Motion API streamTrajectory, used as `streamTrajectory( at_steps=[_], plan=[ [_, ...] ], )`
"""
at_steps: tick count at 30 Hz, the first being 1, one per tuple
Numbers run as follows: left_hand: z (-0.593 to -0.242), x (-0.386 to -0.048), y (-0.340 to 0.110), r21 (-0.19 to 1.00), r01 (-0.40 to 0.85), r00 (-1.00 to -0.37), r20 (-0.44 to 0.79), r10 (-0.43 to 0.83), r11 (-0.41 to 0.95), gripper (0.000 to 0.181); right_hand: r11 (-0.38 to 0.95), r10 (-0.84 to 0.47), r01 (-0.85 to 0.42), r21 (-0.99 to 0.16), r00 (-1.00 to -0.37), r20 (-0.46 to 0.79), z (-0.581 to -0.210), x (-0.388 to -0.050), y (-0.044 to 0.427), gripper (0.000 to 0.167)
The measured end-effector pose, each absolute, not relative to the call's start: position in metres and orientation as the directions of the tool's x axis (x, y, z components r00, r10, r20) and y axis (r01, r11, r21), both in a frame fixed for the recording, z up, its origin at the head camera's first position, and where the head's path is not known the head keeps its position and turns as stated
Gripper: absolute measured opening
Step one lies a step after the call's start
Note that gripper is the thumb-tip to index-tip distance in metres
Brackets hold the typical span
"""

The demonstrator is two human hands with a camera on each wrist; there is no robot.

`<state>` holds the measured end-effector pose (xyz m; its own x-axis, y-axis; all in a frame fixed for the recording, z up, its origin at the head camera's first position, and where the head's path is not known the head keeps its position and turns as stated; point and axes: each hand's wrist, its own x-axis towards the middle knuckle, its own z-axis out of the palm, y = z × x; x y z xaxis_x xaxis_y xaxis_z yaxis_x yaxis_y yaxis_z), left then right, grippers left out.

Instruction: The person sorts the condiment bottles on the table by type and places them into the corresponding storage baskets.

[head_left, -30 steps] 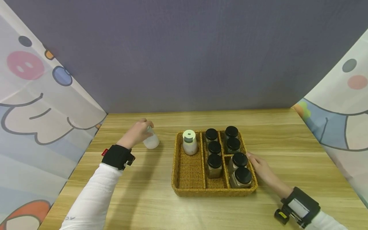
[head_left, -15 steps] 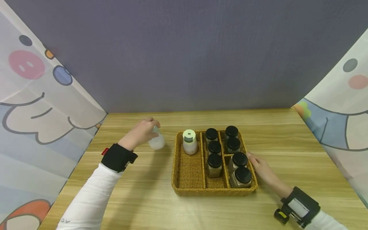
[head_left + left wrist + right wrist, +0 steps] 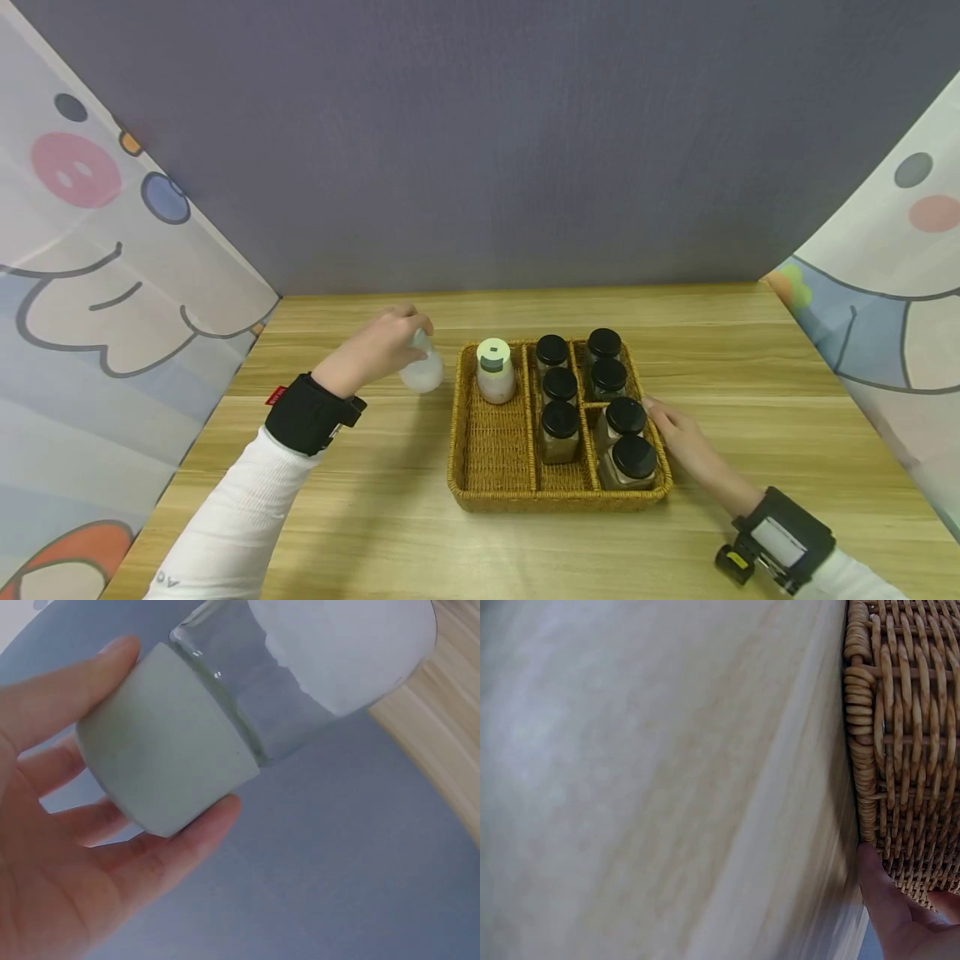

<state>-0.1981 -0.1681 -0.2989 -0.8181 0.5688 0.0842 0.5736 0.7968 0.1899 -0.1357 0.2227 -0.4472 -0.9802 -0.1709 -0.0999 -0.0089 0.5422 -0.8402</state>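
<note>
My left hand (image 3: 380,346) pinches the pale green lid (image 3: 165,742) of a clear glass seasoning jar (image 3: 422,371) between thumb and fingers. White powder (image 3: 345,649) lies inside the jar, which is tilted and above the table, left of a wicker basket (image 3: 491,505). My right hand (image 3: 678,433) rests against the basket's right side; in the right wrist view its extended finger (image 3: 877,885) touches the woven wall low down. A similar jar with a pale lid (image 3: 495,375) stands in the back of the basket's left compartment.
Several black-lidded jars (image 3: 559,429) stand in the basket's middle and right compartments. The basket sits on a wooden table (image 3: 480,554). A grey-blue panel (image 3: 517,150) rises behind it, with cartoon-printed sheets (image 3: 82,292) at both sides. A small red tag (image 3: 275,396) is beside the left wristband.
My left hand has carried the seasoning jar rightward, closer to the basket. My right hand has stayed at the basket's right side, and the basket has not moved.
</note>
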Motion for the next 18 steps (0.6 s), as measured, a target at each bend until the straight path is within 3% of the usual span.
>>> streamTrajectory(
  at_steps=[18],
  plan=[
    [-0.284, -0.184, -0.151, 0.170, 0.647, -0.763, 0.125, 0.635, 0.743, 0.025, 0.533, -0.174, 0.010, -0.846, -0.977, -0.121, -0.447, -0.137, 0.223, 0.058]
  ],
)
